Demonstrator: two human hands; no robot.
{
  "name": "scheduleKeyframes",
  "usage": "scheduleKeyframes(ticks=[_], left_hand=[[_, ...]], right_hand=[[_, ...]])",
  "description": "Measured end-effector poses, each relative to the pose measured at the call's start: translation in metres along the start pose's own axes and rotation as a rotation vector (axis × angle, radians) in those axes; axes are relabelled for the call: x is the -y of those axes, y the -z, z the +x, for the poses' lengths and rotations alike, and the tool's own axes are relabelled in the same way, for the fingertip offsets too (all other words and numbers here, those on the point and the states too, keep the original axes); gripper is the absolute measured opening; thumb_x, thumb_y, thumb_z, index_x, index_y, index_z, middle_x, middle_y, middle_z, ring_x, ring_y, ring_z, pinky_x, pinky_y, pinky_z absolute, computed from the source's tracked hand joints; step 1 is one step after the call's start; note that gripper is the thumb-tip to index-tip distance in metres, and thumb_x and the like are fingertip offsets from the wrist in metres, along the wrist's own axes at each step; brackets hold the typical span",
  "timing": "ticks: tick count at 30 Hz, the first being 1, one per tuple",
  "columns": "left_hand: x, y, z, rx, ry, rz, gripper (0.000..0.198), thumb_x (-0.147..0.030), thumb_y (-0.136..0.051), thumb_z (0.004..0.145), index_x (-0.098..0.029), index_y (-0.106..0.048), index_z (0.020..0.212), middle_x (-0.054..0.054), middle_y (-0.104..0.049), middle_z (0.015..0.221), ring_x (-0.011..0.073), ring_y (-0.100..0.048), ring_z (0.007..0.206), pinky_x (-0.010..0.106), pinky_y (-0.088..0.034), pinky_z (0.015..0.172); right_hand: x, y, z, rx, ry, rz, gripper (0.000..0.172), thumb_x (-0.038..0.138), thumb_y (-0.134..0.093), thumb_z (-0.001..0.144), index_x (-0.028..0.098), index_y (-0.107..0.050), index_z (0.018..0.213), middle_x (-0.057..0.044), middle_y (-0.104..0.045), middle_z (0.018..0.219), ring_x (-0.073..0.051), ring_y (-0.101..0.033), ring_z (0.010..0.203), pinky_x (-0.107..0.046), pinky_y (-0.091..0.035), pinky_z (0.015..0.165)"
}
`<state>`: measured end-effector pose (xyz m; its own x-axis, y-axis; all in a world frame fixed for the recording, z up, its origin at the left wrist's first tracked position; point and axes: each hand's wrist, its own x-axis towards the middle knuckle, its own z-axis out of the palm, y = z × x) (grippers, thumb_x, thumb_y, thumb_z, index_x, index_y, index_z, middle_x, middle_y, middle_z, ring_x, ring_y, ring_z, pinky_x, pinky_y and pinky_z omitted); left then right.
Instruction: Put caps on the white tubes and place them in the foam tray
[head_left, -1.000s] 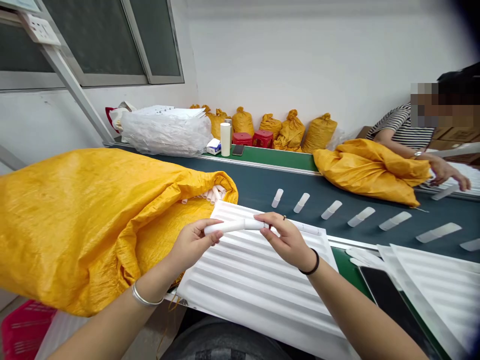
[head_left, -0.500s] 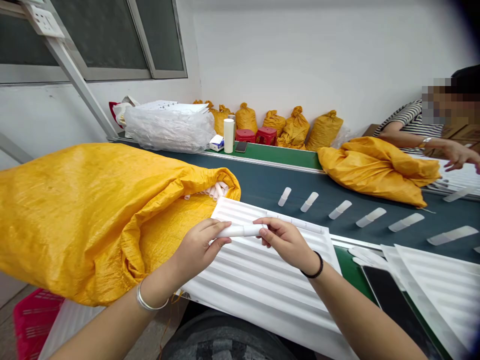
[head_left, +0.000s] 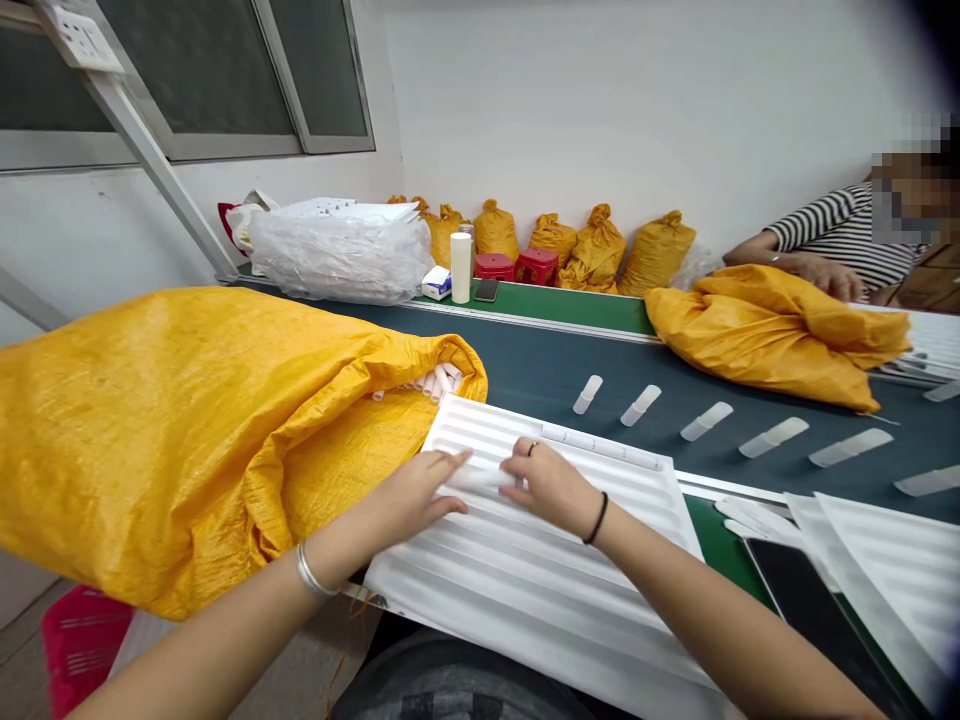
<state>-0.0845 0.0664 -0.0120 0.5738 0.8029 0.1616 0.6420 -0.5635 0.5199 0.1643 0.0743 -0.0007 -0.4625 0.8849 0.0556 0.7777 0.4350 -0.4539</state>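
A slim white plastic tube (head_left: 486, 473), partly blurred, lies between my hands just above a white ridged tray (head_left: 555, 590). My right hand (head_left: 551, 485) has its bent fingertips on the tube's right end. On the other side, my left hand (head_left: 420, 495) has its thumb and fingers apart near the left end. More white tubes (head_left: 439, 383) show in the mouth of a big yellow woven sack (head_left: 225, 400) to my left. A short row of joined tubes (head_left: 600, 445) rests along the tray's far edge.
Several white tubes (head_left: 706, 421) are spaced along the dark conveyor belt (head_left: 540, 350). Beyond it lies another yellow sack (head_left: 780, 335), with a co-worker's hand (head_left: 829, 277) behind. To my right are a black tablet-like panel (head_left: 810, 600) and white sheets (head_left: 892, 570).
My left fingers have spread away from the tube, and my right hand has turned, its fingers now bent downward. The co-worker's outstretched arm has drawn back. The view has shifted slightly.
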Motion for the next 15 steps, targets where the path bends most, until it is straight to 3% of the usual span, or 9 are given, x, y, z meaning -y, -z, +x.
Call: scheduleKeyframes(ticks=[3, 5, 7, 11, 15], left_hand=[[0.054, 0.009, 0.022, 0.014, 0.315, 0.207, 0.051, -0.035, -0.053, 0.087, -0.016, -0.046, 0.133, 0.014, -0.052, 0.132, 0.0270, -0.047, 0.124, 0.037, -0.036, 0.104], [0.092, 0.020, 0.037, -0.019, 0.453, 0.276, 0.045, -0.030, -0.048, 0.089, -0.008, -0.048, 0.128, 0.021, -0.051, 0.129, 0.0322, -0.046, 0.123, 0.046, -0.035, 0.103], [0.125, 0.029, 0.049, -0.029, 0.547, 0.320, 0.041, -0.029, -0.050, 0.090, -0.008, -0.049, 0.125, 0.019, -0.053, 0.125, 0.0309, -0.050, 0.117, 0.051, -0.038, 0.100], [0.167, 0.035, 0.069, -0.004, 0.616, 0.357, 0.039, -0.034, -0.055, 0.089, -0.016, -0.051, 0.123, 0.011, -0.053, 0.125, 0.0248, -0.054, 0.111, 0.049, -0.044, 0.094], [0.181, 0.033, 0.078, -0.034, 0.539, 0.349, 0.040, -0.036, -0.055, 0.089, -0.016, -0.051, 0.123, 0.011, -0.050, 0.129, 0.0260, -0.051, 0.115, 0.050, -0.041, 0.097]], right_hand=[[-0.040, 0.003, 0.040, -0.157, -0.264, -0.114, 0.021, 0.028, -0.055, 0.085, 0.015, -0.063, 0.099, -0.009, -0.064, 0.091, -0.021, -0.059, 0.087, -0.030, -0.044, 0.078], [-0.070, 0.007, 0.066, -0.211, -0.398, -0.128, 0.027, 0.027, -0.045, 0.091, 0.013, -0.058, 0.109, -0.011, -0.064, 0.092, -0.022, -0.060, 0.088, -0.031, -0.044, 0.077], [-0.096, 0.009, 0.088, -0.209, -0.508, -0.133, 0.026, 0.027, -0.045, 0.092, 0.012, -0.059, 0.109, -0.011, -0.064, 0.093, -0.021, -0.061, 0.088, -0.031, -0.046, 0.077], [-0.129, 0.007, 0.113, -0.089, -0.600, -0.106, 0.026, 0.034, -0.055, 0.091, 0.012, -0.060, 0.105, -0.007, -0.063, 0.100, -0.016, -0.062, 0.087, -0.034, -0.051, 0.077], [-0.138, 0.012, 0.109, -0.026, -0.623, -0.119, 0.031, 0.039, -0.057, 0.089, 0.012, -0.060, 0.105, -0.008, -0.063, 0.103, -0.017, -0.062, 0.089, -0.036, -0.051, 0.079]])
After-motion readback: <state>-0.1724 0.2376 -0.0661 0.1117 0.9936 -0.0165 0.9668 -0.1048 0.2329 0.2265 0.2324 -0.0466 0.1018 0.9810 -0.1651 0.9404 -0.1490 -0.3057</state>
